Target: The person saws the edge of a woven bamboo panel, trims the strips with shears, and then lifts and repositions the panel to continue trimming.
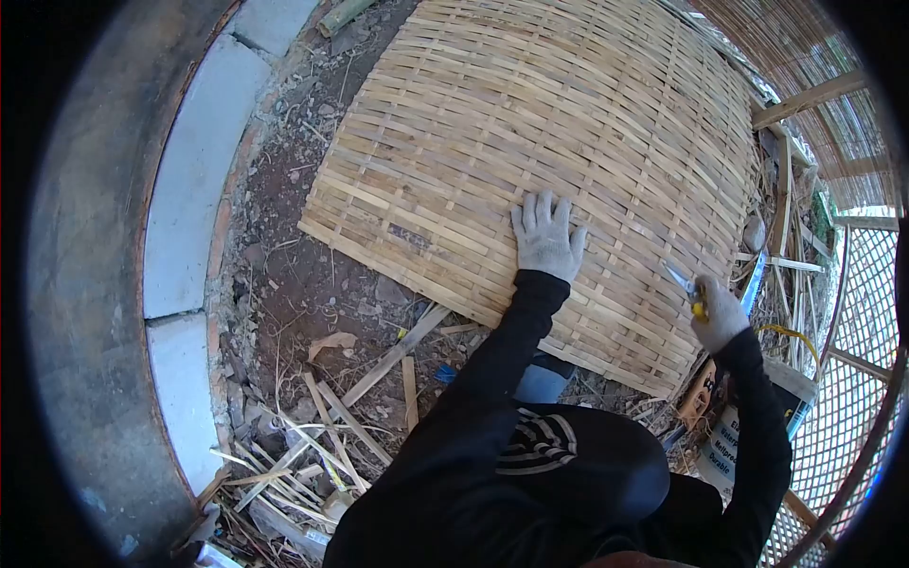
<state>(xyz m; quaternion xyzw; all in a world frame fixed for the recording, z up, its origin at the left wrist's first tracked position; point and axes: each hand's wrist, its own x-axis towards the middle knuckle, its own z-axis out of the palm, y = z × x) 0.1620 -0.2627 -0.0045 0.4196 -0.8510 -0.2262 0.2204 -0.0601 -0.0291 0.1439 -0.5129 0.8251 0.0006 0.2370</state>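
Outdoor spot, bare soil (pixel 275 275) underfoot, littered with stones and dry stalks. At 9 o'clock, pale blocks (pixel 194 180) in a curved-looking row, then grey slab (pixel 95 284) beyond. At 2 o'clock, reed screen (pixel 805 57) on wooden battens; at 3 o'clock, lattice panel (pixel 866 312). Lying across soil from about 11 to 4 o'clock: woven bamboo mat (pixel 540 142), the main work piece.

Around it: bamboo offcuts (pixel 383 364) scattered at 7 o'clock, some heaped. Lettered bucket (pixel 724 445) at 4 o'clock, partly hidden behind right black sleeve (pixel 765 417). Blue item (pixel 544 381) just beside mat's lower edge, mostly covered, cannot identify. Dark clothing (pixel 587 464) blocking ground at 5 o'clock.

Gloved left hand (pixel 547 239) flat near mat's 6 o'clock edge, fingers slightly apart, pressing on weave. Gloved right hand (pixel 718 314) near mat's 4 o'clock edge, clamped around yellow-handled knife (pixel 679 278), blade toward 10 o'clock. Cannot tell if blade touching weave.
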